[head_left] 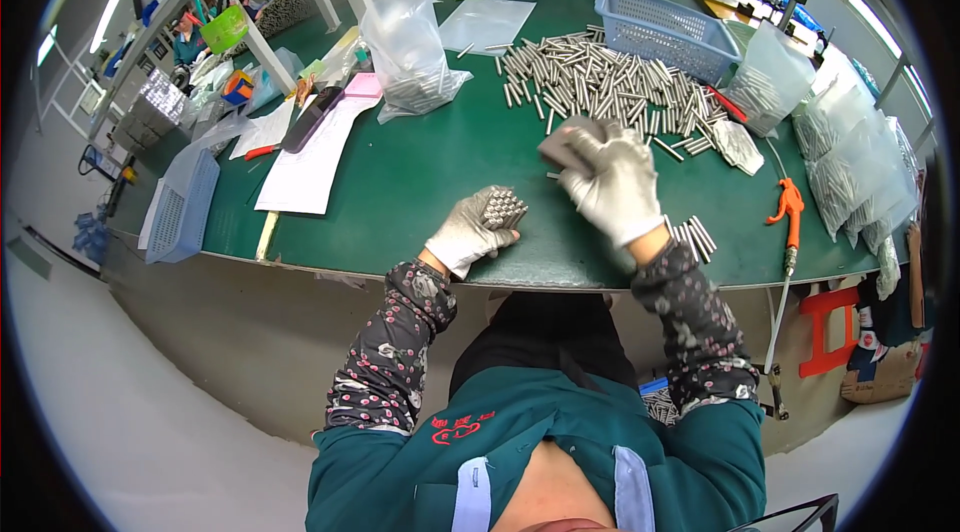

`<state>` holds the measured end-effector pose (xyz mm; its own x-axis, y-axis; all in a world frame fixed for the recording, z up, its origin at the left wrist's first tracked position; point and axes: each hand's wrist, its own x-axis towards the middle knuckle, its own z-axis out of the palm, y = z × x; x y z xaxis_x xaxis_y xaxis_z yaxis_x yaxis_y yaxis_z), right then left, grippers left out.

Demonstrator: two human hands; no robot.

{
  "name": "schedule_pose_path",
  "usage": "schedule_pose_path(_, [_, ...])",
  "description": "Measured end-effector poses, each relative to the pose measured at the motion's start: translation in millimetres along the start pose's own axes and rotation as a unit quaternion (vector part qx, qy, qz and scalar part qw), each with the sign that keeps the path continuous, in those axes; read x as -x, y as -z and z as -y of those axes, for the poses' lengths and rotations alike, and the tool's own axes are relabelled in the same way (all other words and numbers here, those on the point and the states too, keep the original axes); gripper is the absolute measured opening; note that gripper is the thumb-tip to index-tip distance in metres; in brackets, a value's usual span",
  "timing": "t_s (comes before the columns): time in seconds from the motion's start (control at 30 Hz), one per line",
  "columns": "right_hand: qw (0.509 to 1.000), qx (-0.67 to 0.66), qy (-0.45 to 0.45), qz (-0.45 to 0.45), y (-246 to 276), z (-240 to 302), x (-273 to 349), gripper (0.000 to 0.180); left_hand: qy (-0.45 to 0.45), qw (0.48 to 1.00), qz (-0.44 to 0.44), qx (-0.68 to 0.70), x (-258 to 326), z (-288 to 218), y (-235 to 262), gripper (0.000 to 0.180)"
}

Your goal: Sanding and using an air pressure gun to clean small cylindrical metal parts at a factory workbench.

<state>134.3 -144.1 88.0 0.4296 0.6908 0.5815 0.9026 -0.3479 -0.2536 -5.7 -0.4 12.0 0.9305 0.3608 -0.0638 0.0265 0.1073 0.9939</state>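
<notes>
My left hand (466,236), in a pale work glove, is closed around a bundle of short metal pins (505,208) near the table's front edge. The pins' ends face up and to the right. To its right, my gloved right hand (618,190) is raised a little and slightly blurred, gripping a flat brown-grey pad (562,146). Beyond that hand spreads a large pile of loose metal pins (600,72). Several more pins (700,238) lie beside my right wrist.
A blue plastic basket (670,24) stands behind the pile. Filled plastic bags (855,182) crowd the right side, near an orange air gun (789,207) with a hose. On the left are paper sheets (312,164), a clear bag (405,47) and another blue basket (190,212).
</notes>
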Motion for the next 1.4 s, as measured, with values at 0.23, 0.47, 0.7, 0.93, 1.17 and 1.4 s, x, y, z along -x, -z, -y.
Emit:
schedule_pose_path(0.23, [1.000,-0.003,-0.001,0.001,-2,5,3,0.041,0.003,1.000,0.008,0.017,2,7,2,0.053])
schedule_pose_path(0.47, [0.999,0.037,0.021,-0.030,-6,2,5,0.035,-0.035,0.999,0.022,0.027,3,6,-2,0.048])
schedule_pose_path(0.7, [0.996,0.074,0.004,-0.039,3,3,11,0.033,-0.031,0.999,-0.004,0.003,3,1,-4,0.052])
schedule_pose_path(0.93, [0.996,0.084,0.011,0.006,-2,13,18,0.040,-0.037,0.999,-0.004,-0.002,1,7,0,0.050])
schedule_pose_path(1.17, [0.997,0.064,0.008,0.037,-15,0,42,0.039,-0.043,0.998,-0.019,-0.045,3,6,-1,0.050])
schedule_pose_path(1.4, [0.997,0.054,0.002,0.050,-14,5,47,0.040,-0.043,0.998,-0.019,-0.036,1,5,1,0.050])
